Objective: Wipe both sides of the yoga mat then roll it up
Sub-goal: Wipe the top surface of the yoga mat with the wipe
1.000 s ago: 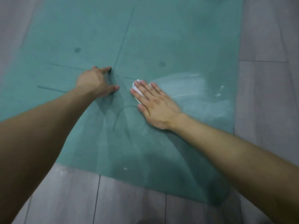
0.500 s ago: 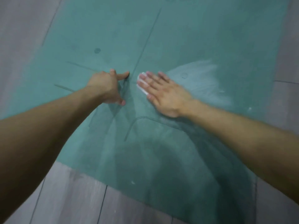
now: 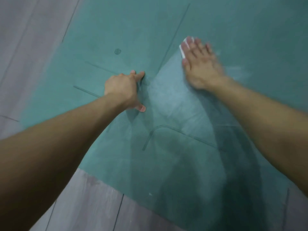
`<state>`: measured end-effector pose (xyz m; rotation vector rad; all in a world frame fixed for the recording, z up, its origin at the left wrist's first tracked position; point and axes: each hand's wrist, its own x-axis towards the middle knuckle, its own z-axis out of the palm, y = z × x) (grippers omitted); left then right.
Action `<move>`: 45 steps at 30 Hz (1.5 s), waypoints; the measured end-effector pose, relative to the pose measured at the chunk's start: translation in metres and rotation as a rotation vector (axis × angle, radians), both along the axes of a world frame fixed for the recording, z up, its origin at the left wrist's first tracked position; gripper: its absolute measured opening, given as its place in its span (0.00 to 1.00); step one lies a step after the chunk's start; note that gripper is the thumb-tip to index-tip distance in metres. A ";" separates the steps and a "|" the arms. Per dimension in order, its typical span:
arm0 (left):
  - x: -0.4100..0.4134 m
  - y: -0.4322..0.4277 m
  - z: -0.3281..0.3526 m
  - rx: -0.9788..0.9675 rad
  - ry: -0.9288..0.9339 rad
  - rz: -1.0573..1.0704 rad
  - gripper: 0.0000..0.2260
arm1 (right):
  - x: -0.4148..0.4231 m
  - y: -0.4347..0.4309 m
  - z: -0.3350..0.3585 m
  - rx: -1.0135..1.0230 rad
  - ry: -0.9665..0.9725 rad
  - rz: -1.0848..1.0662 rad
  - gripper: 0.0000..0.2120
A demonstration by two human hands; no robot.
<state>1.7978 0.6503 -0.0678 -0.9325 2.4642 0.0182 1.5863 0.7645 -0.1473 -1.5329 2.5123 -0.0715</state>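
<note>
Two hands: both are down on the yoga mat point(image 3: 216, 22); nothing is lifted.
Mat position: it lies flat on the grey plank floor point(image 3: 30, 47) and fills most of the frame. Its near short edge point(image 3: 133, 192) crosses the lower part of the frame on a slant.
Right hand point(image 3: 200, 64): upper right of centre, palm down, fingers straight and together. It presses a white cloth point(image 3: 182, 50) onto the mat, and only the cloth's edge shows past the fingertips. The hand is motion-blurred.
Left hand point(image 3: 123, 90): left of centre, knuckles up, fingers bent down onto the mat, thumb splayed. I see nothing gripped, so it reads as a brace.
Surface: a paler, sheeny patch point(image 3: 175, 100) lies below the right hand, between the two arms. I judge it damp.
Long axis: the printed centre line point(image 3: 175, 37) runs from mid-frame toward the upper right, so the mat's length runs away from the person, up-frame.
Key relation: matt, dry-looking mat lies beyond the cloth's fingertips and across the centre line to the left, around the printed dot point(image 3: 117, 51).
Nearer hand: the cloth hand is already at the boundary of the sheen. The left hand sits in the dry zone.
Stage (judgement): first face partly wiped. The flip, the second face and the roll are not yet done.
Risk (judgement): a thin mat may ruck or creep under a sideways stroke unless the brace holds it.
</note>
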 end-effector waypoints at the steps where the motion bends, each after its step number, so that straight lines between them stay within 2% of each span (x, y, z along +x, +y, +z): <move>1: -0.001 -0.001 -0.001 0.001 0.009 0.002 0.55 | -0.015 -0.006 0.000 -0.020 -0.004 -0.114 0.32; 3: -0.003 -0.001 0.001 0.005 0.017 0.013 0.55 | 0.007 -0.012 -0.006 -0.068 0.085 -0.124 0.31; 6: -0.004 -0.002 0.003 0.011 0.025 0.021 0.57 | 0.078 -0.001 -0.007 -0.091 0.009 0.303 0.30; 8: -0.003 -0.002 0.004 0.018 0.024 0.025 0.58 | 0.080 0.008 -0.002 -0.050 -0.033 0.452 0.29; 10: -0.003 -0.003 0.005 0.031 0.006 0.024 0.58 | 0.039 0.003 0.001 -0.018 -0.013 0.299 0.29; 13: -0.005 -0.005 0.004 0.056 -0.009 0.015 0.58 | -0.025 0.015 0.000 -0.005 -0.011 -0.209 0.30; 15: -0.006 -0.005 0.003 0.063 -0.021 0.008 0.57 | -0.015 0.022 0.000 -0.026 0.008 -0.332 0.31; 17: -0.007 -0.005 0.003 0.081 -0.017 0.010 0.56 | 0.031 0.022 -0.003 -0.053 0.032 -0.197 0.31; 19: -0.008 -0.003 0.006 0.096 -0.015 0.007 0.55 | 0.074 0.026 -0.003 -0.043 -0.004 0.058 0.31; 21: -0.010 -0.003 0.006 0.100 -0.012 0.007 0.55 | 0.088 0.028 0.002 -0.023 -0.035 0.184 0.30; 31: -0.014 -0.005 -0.003 0.147 -0.035 0.071 0.61 | 0.009 0.011 0.007 0.041 0.000 0.595 0.30; 33: -0.015 -0.008 -0.004 0.142 -0.044 0.067 0.63 | -0.021 0.002 0.008 0.023 0.037 0.527 0.29; 36: -0.013 -0.009 -0.007 0.143 -0.051 0.090 0.64 | -0.064 -0.013 0.005 -0.002 0.024 0.272 0.29; 38: -0.013 -0.008 -0.009 0.145 -0.047 0.131 0.65 | -0.065 -0.023 0.001 -0.038 0.009 0.242 0.31; 39: -0.013 -0.006 -0.009 0.140 -0.049 0.150 0.65 | -0.056 -0.027 0.001 -0.049 0.008 0.337 0.32; 40: -0.015 -0.005 -0.009 0.131 -0.049 0.169 0.65 | -0.045 -0.029 0.001 -0.045 0.008 0.518 0.32; 43: -0.017 -0.004 -0.008 0.156 -0.043 0.239 0.66 | -0.043 -0.036 0.000 0.034 -0.037 1.160 0.30; 45: -0.015 -0.004 -0.008 0.173 -0.045 0.285 0.66 | -0.064 -0.059 -0.002 0.005 -0.015 1.291 0.30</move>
